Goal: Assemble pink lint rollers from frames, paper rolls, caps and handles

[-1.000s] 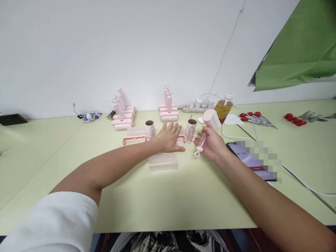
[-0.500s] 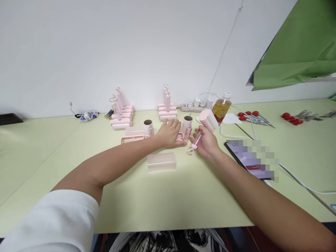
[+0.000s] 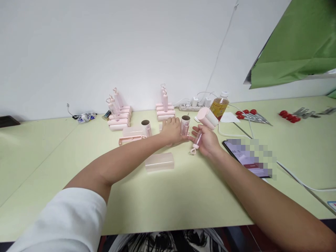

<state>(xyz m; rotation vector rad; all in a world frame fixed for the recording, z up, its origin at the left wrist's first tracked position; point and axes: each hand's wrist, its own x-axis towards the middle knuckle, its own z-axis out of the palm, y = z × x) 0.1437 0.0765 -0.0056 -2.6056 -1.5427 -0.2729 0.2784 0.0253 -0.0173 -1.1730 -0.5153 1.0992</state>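
My right hand point(image 3: 208, 140) is closed on a small lint roller, its pale pink roll point(image 3: 208, 118) above the fingers and its clear pink handle point(image 3: 198, 137) with a heart-shaped loop pointing down. My left hand point(image 3: 172, 131) reaches over pink plastic parts, fingers curled down and thumb stretched towards the right hand; what lies under the palm is hidden. Just right of it stands an open-ended paper roll point(image 3: 185, 119) with a clear handle point(image 3: 185, 129) before it. Nearer me lies a translucent pink cover point(image 3: 159, 162).
Left of my left hand are another paper roll point(image 3: 146, 126), a cover point(image 3: 132, 131) and a pink tray point(image 3: 130, 140). Finished-looking pink rollers point(image 3: 118, 122) and a second stack point(image 3: 166, 113) stand behind. A drink bottle point(image 3: 219, 106), power strip point(image 3: 189, 107), phone point(image 3: 245, 159) and red-handled tools point(image 3: 253, 117) are around.
My left hand has gone from lying flat with fingers spread to curled fingers, its thumb moving right towards my right hand. The right hand keeps the lint roller. The view has shifted slightly.
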